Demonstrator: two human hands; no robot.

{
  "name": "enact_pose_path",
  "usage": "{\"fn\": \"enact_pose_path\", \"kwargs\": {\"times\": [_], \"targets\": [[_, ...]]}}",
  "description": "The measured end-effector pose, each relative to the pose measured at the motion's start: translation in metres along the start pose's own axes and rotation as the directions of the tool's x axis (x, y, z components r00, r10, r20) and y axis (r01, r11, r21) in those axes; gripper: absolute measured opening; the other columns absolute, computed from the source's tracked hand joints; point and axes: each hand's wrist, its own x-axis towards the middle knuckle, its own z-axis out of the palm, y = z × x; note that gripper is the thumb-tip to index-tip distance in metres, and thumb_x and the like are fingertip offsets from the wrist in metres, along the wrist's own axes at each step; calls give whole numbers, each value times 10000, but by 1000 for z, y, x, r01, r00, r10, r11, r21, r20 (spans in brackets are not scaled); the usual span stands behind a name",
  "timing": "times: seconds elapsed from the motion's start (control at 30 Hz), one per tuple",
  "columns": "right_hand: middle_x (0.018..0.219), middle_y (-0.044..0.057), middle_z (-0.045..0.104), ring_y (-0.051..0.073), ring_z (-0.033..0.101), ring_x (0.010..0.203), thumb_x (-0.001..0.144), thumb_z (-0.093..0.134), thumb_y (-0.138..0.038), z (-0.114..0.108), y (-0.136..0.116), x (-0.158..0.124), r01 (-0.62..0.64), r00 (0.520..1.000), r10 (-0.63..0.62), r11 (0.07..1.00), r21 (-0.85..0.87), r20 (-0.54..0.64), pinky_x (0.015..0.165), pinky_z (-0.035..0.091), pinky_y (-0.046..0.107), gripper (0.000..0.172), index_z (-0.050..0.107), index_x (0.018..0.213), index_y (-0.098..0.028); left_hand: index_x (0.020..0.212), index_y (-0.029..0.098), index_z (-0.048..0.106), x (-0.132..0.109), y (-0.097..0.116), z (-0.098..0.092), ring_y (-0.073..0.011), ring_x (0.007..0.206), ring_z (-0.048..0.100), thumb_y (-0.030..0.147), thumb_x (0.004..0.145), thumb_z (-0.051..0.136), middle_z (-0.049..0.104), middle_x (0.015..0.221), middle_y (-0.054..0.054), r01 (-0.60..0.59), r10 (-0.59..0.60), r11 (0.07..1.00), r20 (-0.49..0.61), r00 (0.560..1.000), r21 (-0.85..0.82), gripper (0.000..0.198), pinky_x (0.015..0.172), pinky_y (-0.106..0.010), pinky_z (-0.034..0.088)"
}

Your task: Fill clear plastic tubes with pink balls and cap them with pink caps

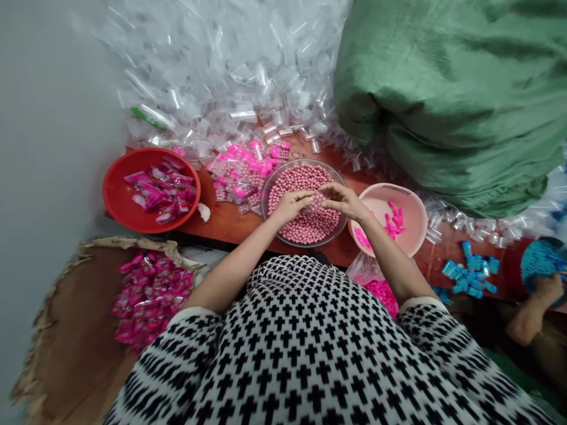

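Both hands meet over a round bowl [305, 235] filled with small pink beads. Between them is a small clear container [316, 202] with pink beads in it. My left hand [291, 206] pinches the container from its left side. On its other side, the curved fingers of my right hand [343, 199] close in around it. Left of the bowl lies a pile of clear containers with bright pink caps [248, 168]. A pale pink basin [414, 221] with loose bright pink pieces stands just right of my right hand.
A red basin [114, 203] holds pink packets, and more packets [146, 295] fill a box below. Clear containers [212, 71] are heaped behind. A large green sack [456, 94] lies back right. Blue pieces [472, 271] and another person's hand [547, 292] are at the right.
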Motion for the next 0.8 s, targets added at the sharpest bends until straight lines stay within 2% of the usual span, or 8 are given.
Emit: {"fn": "enact_pose_path", "kwargs": {"times": [0.13, 0.3, 0.4, 0.53, 0.63, 0.8], "targets": [[853, -25, 588, 89, 549, 689, 649, 825, -383, -4, 1, -7, 23, 998, -19, 998, -66, 67, 633, 529, 221, 461, 599, 1007, -202, 1009, 126, 749, -1, 3, 4, -170, 682, 679, 480, 551, 845, 757, 912, -83, 10, -11, 998, 19, 1000, 58, 587, 708, -352, 590], [856, -22, 617, 100, 593, 660, 665, 791, -435, 2, 6, -13, 15, 999, -18, 998, -58, -47, 647, 548, 246, 415, 609, 963, -212, 1009, 133, 753, -1, 5, 5, -193, 740, 694, 490, 574, 835, 752, 929, -99, -37, 37, 998, 7, 999, 57, 569, 712, -348, 580], [872, -20, 640, 100, 598, 637, 643, 797, -425, 3, 7, -15, -5, 1000, 3, 998, -70, -31, 641, 554, 254, 403, 640, 947, -212, 995, 125, 759, -1, 7, 1, -204, 718, 689, 475, 571, 840, 748, 875, -92, -45, 40, 993, 43, 998, 110, 556, 698, -363, 579], [695, -53, 607, 108, 616, 589, 639, 801, -392, 3, 12, -17, -38, 999, 38, 998, -41, -15, 589, 550, 246, 361, 632, 893, -199, 1005, 121, 756, 0, 7, -3, -189, 688, 672, 467, 579, 833, 743, 844, -83, -30, 22, 990, 65, 998, 139, 554, 676, -354, 574], [598, -68, 587, 111, 620, 535, 644, 792, -424, 8, 19, -18, -66, 995, 68, 997, 34, -76, 545, 540, 237, 342, 597, 811, -198, 984, 114, 759, 0, 3, -2, -183, 682, 665, 463, 569, 835, 743, 847, -87, -23, 21, 989, 13, 1000, 146, 547, 685, -357, 573], [611, -64, 620, 113, 618, 522, 629, 771, -533, 24, 36, -16, -70, 961, 115, 981, 183, -253, 539, 556, 255, 420, 592, 822, -207, 1003, 124, 744, 1, -6, -2, -202, 768, 681, 466, 569, 824, 740, 942, -96, -3, 10, 995, -71, 997, 100, 558, 713, -354, 578]]}}
